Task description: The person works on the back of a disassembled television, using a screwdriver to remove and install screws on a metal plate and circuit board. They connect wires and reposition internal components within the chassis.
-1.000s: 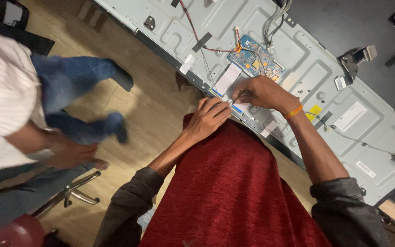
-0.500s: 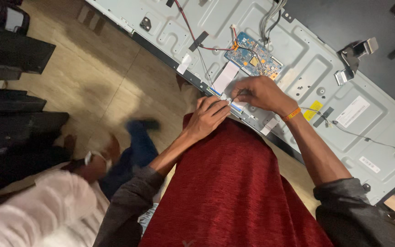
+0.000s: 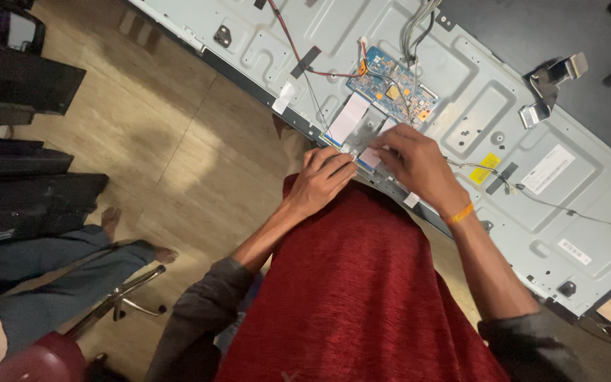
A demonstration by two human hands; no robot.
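Note:
A large grey metal back panel (image 3: 461, 113) of a flat screen lies on its face in front of me. On it sits a small blue circuit board (image 3: 390, 88) with two white flat ribbon cables (image 3: 348, 117) running down to the panel's near edge. My left hand (image 3: 323, 180) rests on that edge, fingertips at the ribbon ends. My right hand (image 3: 419, 163), with an orange band at the wrist, presses its fingers on the second ribbon beside the left hand. Whether either hand pinches a ribbon is hidden by the fingers.
Red and grey wires (image 3: 305, 60) cross the panel. A metal bracket (image 3: 553, 78) lies on the dark surface at upper right. Another person's legs and bare feet (image 3: 72, 262) are at lower left by a stool's chrome base (image 3: 125, 297). Black flat panels (image 3: 22, 141) are stacked at left.
The other person at left has shifted; only grey-trousered legs and bare feet show now. My two hands stay at the ribbon cables on the panel's near edge.

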